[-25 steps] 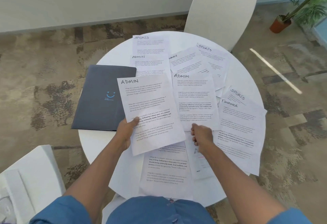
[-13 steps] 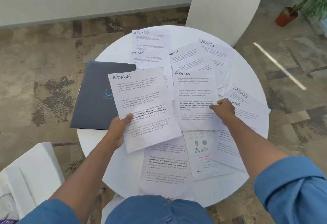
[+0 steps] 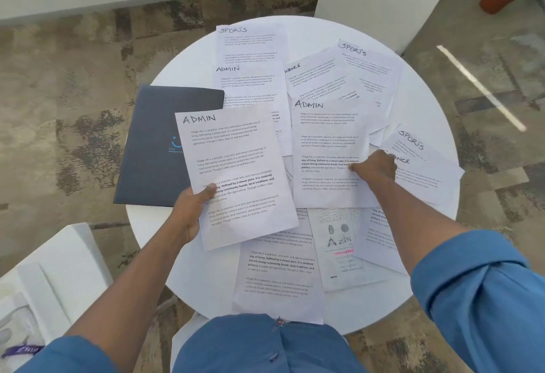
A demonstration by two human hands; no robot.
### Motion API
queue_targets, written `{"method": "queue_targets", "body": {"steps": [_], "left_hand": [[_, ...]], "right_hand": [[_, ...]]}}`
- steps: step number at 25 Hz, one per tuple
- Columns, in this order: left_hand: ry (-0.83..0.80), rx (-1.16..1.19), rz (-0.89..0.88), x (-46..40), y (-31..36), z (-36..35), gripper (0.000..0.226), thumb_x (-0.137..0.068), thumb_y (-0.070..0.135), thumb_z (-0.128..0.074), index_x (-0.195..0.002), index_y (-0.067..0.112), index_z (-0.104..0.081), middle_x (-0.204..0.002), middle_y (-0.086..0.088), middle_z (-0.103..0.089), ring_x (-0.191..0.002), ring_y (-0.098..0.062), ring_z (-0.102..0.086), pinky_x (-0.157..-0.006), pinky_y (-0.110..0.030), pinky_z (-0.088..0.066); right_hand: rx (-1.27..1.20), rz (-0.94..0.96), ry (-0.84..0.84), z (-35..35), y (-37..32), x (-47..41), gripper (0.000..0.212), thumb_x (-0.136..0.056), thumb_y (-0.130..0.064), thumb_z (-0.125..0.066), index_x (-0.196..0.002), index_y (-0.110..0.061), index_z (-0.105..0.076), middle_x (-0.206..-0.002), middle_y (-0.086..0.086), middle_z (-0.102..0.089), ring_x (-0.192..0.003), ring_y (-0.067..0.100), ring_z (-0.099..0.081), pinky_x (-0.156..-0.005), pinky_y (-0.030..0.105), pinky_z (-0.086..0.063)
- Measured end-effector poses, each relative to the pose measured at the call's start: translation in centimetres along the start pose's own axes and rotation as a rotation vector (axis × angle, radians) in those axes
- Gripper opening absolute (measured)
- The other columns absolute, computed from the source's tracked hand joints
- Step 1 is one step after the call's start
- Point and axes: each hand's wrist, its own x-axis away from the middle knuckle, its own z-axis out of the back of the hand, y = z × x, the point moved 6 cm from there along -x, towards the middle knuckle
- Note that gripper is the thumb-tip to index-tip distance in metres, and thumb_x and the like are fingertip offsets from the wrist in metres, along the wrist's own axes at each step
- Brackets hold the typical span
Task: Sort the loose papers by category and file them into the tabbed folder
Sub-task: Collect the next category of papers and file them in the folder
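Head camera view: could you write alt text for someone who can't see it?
A person's left hand holds up a sheet headed ADMIN while the right hand grips the edge of a second ADMIN sheet lying on a round white table. Papers marked SPORTS, ADMIN and FINANCE are scattered around, beside a closed dark folder.

Blue shirt, sleeves rolled up, forearms bare.

The person wears a blue button-front shirt (image 3: 265, 346); a small button and a seam run down its middle. Behind the right hand (image 3: 376, 167), the right sleeve (image 3: 483, 299) is rolled into a thick folded cuff partway up the arm. Behind the left hand (image 3: 190, 210), the left sleeve (image 3: 73, 356) shows only as a blue edge at the frame's bottom. No rings, watch or bands show on either wrist.
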Motion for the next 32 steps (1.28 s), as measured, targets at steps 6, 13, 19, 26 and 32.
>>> {"method": "queue_targets", "body": {"steps": [6, 13, 19, 26, 32], "left_hand": [[0.021, -0.023, -0.007, 0.3, -0.6, 0.6, 0.027, -0.095, 0.016, -0.062, -0.122, 0.015, -0.064, -0.11, -0.005, -0.073, -0.096, -0.026, -0.07, -0.073, -0.041, -0.057], [0.007, -0.059, -0.072, 2.5, 0.1, 0.9, 0.019, -0.096, 0.015, -0.062, -0.115, 0.017, -0.066, -0.1, -0.001, -0.075, -0.086, -0.021, -0.072, -0.071, -0.039, -0.057], [-0.012, -0.139, -0.175, 5.2, 0.8, 1.4, 0.018, -0.096, 0.014, -0.061, -0.114, 0.014, -0.065, -0.106, -0.009, -0.072, -0.089, -0.026, -0.069, -0.078, -0.04, -0.056], [-0.008, -0.208, -0.239, 7.7, 0.4, 2.1, 0.023, -0.097, 0.015, -0.061, -0.12, 0.011, -0.063, -0.104, -0.006, -0.072, -0.087, -0.021, -0.069, -0.068, -0.034, -0.055], [-0.073, -0.152, -0.219, 9.3, -0.7, 0.7, 0.023, -0.096, 0.017, -0.063, -0.118, 0.012, -0.064, -0.113, -0.012, -0.072, -0.099, -0.031, -0.069, -0.084, -0.046, -0.057]], "right_hand": [[-0.112, 0.001, -0.02, 0.4, 0.5, 1.2, 0.012, -0.079, -0.008, -0.061, -0.09, -0.007, -0.066, -0.096, 0.011, -0.069, -0.092, 0.032, -0.066, -0.068, 0.032, -0.051], [-0.483, 0.234, -0.028, 3.7, 0.6, 5.5, 0.015, -0.088, -0.011, -0.055, -0.094, -0.021, -0.066, -0.092, -0.001, -0.065, -0.085, 0.019, -0.057, -0.063, 0.027, -0.04], [-0.684, 0.284, -0.031, 4.7, 2.9, 9.1, 0.01, -0.091, -0.021, -0.059, -0.09, -0.026, -0.068, -0.094, -0.002, -0.072, -0.084, 0.019, -0.063, -0.067, 0.029, -0.048], [-0.941, 0.292, 0.024, 7.0, 6.9, 12.0, 0.007, -0.087, -0.025, -0.065, -0.084, -0.03, -0.07, -0.087, -0.008, -0.073, -0.081, 0.019, -0.065, -0.088, 0.043, -0.055], [-1.013, 0.3, -0.085, 4.5, 6.9, 15.1, 0.009, -0.082, -0.023, -0.068, -0.082, -0.031, -0.073, -0.087, -0.003, -0.075, -0.081, 0.022, -0.067, -0.088, 0.052, -0.057]]}}
